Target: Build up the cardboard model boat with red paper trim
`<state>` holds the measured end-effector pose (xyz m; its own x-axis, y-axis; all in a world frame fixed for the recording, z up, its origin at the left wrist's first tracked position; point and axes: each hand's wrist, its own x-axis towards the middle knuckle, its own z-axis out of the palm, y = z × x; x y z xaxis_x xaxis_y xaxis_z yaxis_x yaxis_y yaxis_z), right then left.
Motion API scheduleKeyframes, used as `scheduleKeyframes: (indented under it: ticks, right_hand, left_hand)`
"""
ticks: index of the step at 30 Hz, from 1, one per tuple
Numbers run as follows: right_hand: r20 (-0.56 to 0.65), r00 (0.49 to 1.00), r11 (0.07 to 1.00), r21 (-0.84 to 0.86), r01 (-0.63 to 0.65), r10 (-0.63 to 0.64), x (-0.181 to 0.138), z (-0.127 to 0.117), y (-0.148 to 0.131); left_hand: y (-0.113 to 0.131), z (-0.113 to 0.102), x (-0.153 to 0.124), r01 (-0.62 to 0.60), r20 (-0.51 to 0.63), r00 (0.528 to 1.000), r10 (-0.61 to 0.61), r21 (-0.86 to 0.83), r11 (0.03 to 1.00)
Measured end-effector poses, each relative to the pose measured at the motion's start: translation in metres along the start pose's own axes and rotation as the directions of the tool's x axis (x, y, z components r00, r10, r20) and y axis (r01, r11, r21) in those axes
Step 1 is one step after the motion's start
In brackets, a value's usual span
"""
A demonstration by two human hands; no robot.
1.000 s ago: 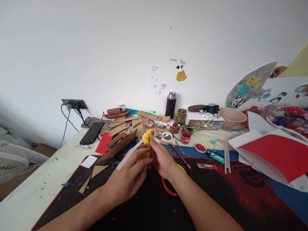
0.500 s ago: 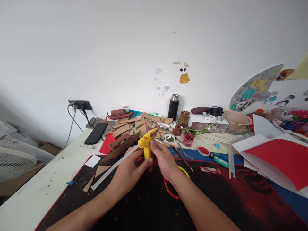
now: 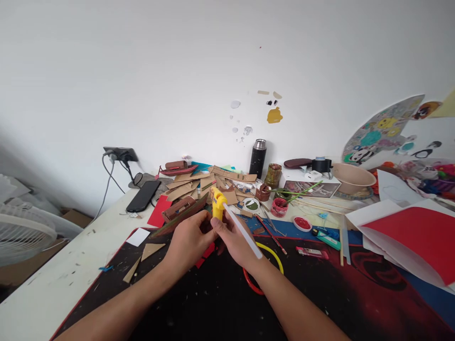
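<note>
A yellow hot glue gun (image 3: 218, 208) stands upright in my right hand (image 3: 232, 239), whose thumb and fingers close round its handle. The long translucent glue stick (image 3: 245, 234) juts from the gun's back, slanting down over my right wrist. My left hand (image 3: 190, 241) is closed beside the handle, its fingertips curled and partly hidden. Below those fingers shows a small flat red piece (image 3: 205, 256), which my left hand appears to pinch. Behind my hands lies a brown and green model boat (image 3: 181, 213).
Cardboard scraps (image 3: 188, 184) pile up behind the boat. A black thermos (image 3: 258, 158) stands near the wall. Open paint pots (image 3: 279, 207) and a red-yellow ring-shaped item (image 3: 277, 258) are to the right. A phone (image 3: 143, 196) lies at left.
The glue gun has turned round: its nozzle now points away to the left and its stick trails right. The right hand has moved onto the handle. The red piece has come into view.
</note>
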<state>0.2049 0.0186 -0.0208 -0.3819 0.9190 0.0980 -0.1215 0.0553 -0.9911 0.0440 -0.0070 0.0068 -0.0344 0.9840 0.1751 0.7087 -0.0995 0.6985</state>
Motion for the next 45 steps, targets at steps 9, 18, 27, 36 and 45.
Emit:
scheduleKeyframes:
  ticks: [9, 18, 27, 36, 45]
  right_hand:
    - [-0.127, 0.974, 0.982, 0.046, -0.183, 0.188, 0.007, -0.006, 0.004]
    - [-0.024, 0.984, 0.970, 0.171, -0.171, 0.178, 0.007, -0.003, -0.001]
    - [0.102, 0.985, 0.969, 0.189, -0.159, 0.141, 0.004, 0.002, 0.006]
    - [0.059, 0.988, 0.979, 0.135, -0.152, 0.145, 0.002, 0.003, 0.005]
    - [0.083, 0.993, 0.996, 0.008, -0.084, 0.083, -0.010, 0.009, 0.003]
  left_hand:
    - [-0.004, -0.030, -0.009, -0.135, 0.087, 0.986, 0.142, -0.085, 0.987]
    - [-0.114, -0.087, 0.047, 0.027, -0.054, 0.999, -0.001, 0.476, 0.879]
    - [-0.116, -0.069, 0.040, 0.032, 0.041, 0.998, -0.050, 0.350, 0.936]
    - [-0.102, -0.063, 0.042, 0.100, -0.167, 0.982, -0.086, 0.081, 0.992]
    - [-0.071, -0.031, 0.073, 0.129, -0.049, 0.985, -0.163, -0.414, 0.901]
